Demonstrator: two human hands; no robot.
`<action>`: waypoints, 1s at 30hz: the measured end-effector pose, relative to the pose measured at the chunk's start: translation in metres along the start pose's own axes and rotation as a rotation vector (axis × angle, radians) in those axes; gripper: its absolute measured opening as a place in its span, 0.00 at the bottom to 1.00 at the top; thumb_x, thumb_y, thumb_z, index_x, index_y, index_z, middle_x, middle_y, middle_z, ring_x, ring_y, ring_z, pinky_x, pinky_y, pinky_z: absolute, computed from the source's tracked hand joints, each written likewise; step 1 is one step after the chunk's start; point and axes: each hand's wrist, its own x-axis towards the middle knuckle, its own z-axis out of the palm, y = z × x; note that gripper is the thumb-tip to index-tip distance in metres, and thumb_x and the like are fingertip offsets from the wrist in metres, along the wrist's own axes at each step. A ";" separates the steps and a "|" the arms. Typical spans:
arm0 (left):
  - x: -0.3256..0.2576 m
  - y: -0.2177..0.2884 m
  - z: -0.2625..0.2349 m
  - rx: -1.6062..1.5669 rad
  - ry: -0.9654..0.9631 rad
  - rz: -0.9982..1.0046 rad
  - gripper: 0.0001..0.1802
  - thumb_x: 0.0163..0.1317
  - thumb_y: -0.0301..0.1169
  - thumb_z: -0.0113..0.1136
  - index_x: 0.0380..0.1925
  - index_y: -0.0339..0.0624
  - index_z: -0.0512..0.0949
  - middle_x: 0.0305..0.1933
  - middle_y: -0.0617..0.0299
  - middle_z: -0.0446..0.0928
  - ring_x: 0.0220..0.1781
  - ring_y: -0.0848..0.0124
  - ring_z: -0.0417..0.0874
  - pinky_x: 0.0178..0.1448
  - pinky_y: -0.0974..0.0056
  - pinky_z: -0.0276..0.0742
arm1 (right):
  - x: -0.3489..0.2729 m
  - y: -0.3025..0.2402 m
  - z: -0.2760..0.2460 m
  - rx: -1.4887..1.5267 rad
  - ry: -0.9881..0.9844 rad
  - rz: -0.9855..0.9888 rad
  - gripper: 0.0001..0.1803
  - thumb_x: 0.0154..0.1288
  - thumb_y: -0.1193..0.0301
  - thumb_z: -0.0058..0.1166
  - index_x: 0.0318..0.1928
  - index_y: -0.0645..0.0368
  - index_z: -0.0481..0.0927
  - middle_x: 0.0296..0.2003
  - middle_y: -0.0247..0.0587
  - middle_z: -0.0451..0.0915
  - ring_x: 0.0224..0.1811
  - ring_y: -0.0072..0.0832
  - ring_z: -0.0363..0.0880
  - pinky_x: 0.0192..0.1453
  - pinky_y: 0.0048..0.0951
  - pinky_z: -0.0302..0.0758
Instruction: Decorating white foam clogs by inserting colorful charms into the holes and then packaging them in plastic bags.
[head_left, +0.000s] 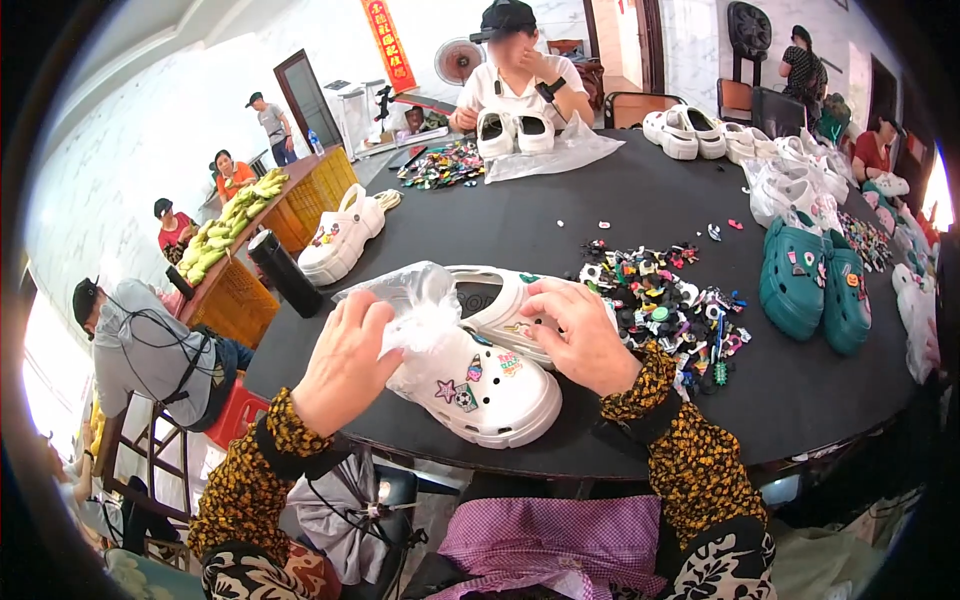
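Note:
Two white clogs lie in front of me on the black table. The nearer white clog carries several colourful charms, among them a star and a football. Beside it, the farther white clog shows a few charms along its upper. My left hand is closed on a crumpled clear plastic bag at the nearer clog's opening. With thumb and fingers bent, my right hand grips the farther clog's upper near its charms; its fingertips partly cover that spot.
Loose charms are heaped right of the clogs. Green clogs stand farther right, and another white clog at left near a black bottle. Across the table sits a person with white clogs.

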 end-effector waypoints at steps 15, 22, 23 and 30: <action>0.004 -0.001 0.010 -1.052 -0.458 -0.499 0.29 0.75 0.46 0.46 0.64 0.34 0.63 0.51 0.58 0.75 0.51 0.72 0.72 0.58 0.66 0.69 | 0.001 -0.003 0.000 -0.003 0.001 0.024 0.11 0.55 0.76 0.60 0.40 0.59 0.79 0.51 0.48 0.79 0.54 0.43 0.75 0.60 0.40 0.69; 0.015 -0.004 0.047 -1.774 -0.489 -0.567 0.36 0.74 0.51 0.45 0.73 0.43 0.54 0.68 0.60 0.63 0.65 0.70 0.67 0.66 0.61 0.66 | 0.001 -0.004 0.003 0.014 -0.019 0.048 0.12 0.55 0.75 0.60 0.41 0.58 0.79 0.51 0.46 0.78 0.56 0.43 0.73 0.61 0.40 0.67; 0.016 -0.002 0.048 -1.779 -0.492 -0.571 0.36 0.74 0.51 0.45 0.73 0.43 0.54 0.68 0.60 0.63 0.65 0.70 0.67 0.66 0.61 0.66 | 0.001 -0.003 0.003 0.039 -0.014 0.053 0.11 0.55 0.73 0.58 0.41 0.56 0.79 0.50 0.45 0.78 0.57 0.44 0.72 0.63 0.42 0.63; 0.006 0.016 0.034 -1.094 -0.328 -0.540 0.28 0.75 0.39 0.46 0.71 0.42 0.58 0.40 0.69 0.71 0.37 0.81 0.67 0.38 0.72 0.67 | 0.001 -0.002 0.001 -0.019 -0.014 0.027 0.13 0.54 0.77 0.60 0.42 0.59 0.80 0.53 0.47 0.79 0.56 0.41 0.74 0.61 0.39 0.68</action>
